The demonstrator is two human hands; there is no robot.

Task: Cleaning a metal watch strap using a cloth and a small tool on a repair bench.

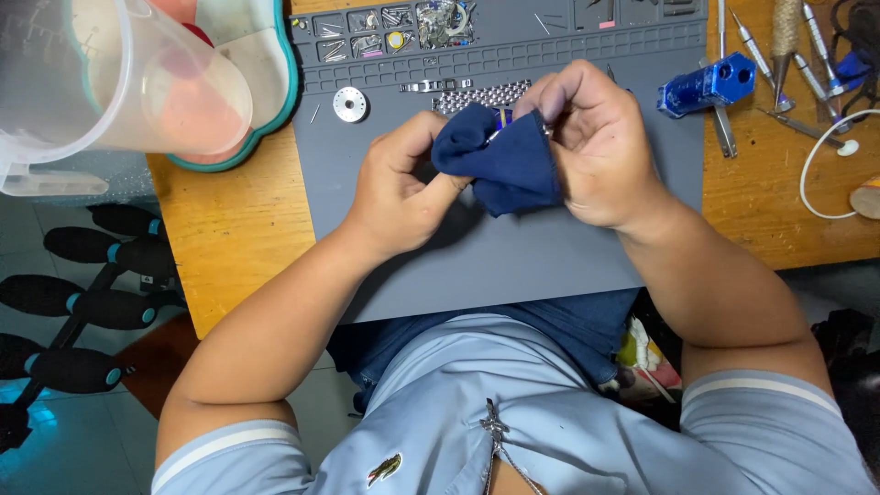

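Over a grey work mat, both hands grip a dark blue cloth. My left hand pinches the cloth's left side. My right hand closes around its right side and presses a small metal part into it; only a glint of that part shows between cloth and fingers. A metal watch bracelet lies on the mat just behind the cloth.
A small silver disc lies on the mat, with compartments of tiny parts along its far edge. A blue tool block and several hand tools are at the right. A clear plastic jug and teal-rimmed tray are at the left.
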